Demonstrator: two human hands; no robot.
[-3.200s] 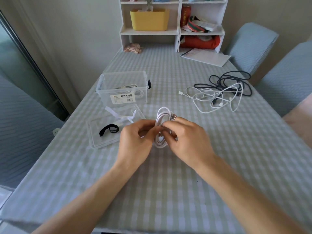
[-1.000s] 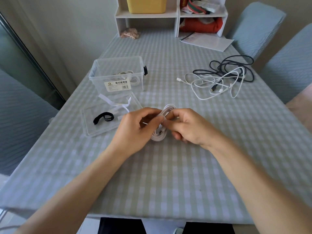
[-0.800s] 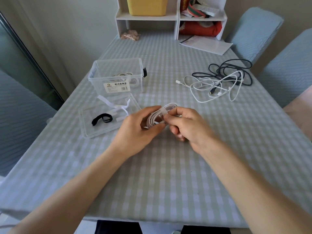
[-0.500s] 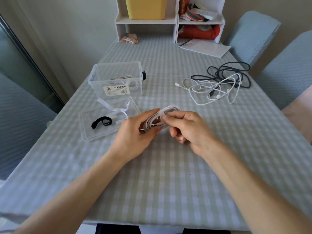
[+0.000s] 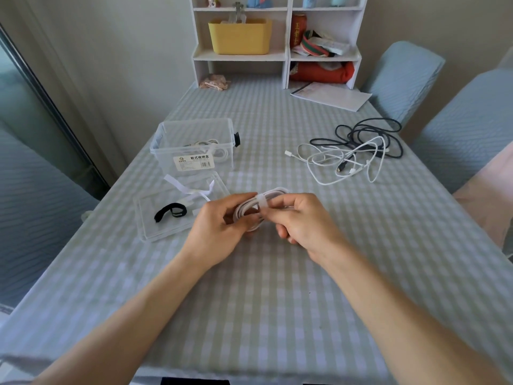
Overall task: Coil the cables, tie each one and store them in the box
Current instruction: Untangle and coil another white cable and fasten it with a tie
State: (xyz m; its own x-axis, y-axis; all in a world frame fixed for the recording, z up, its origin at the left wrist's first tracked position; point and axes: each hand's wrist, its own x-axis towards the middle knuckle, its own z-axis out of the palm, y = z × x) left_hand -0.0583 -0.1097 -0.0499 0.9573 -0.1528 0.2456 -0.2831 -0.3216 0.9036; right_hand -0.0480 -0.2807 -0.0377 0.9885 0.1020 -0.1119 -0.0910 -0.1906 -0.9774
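now | coiled white cable pinched between left hand | right hand

The left hand and right hand are covering much of the coiled white cable; the box label's print is reading too small.

Both forearms are bare from the near edge of view right up to the wrists, with no sleeve, cuff, watch or bracelet on either. The left hand and the right hand are bare too, ungloved and ringless on the fingers that show, the nails short and unpainted.
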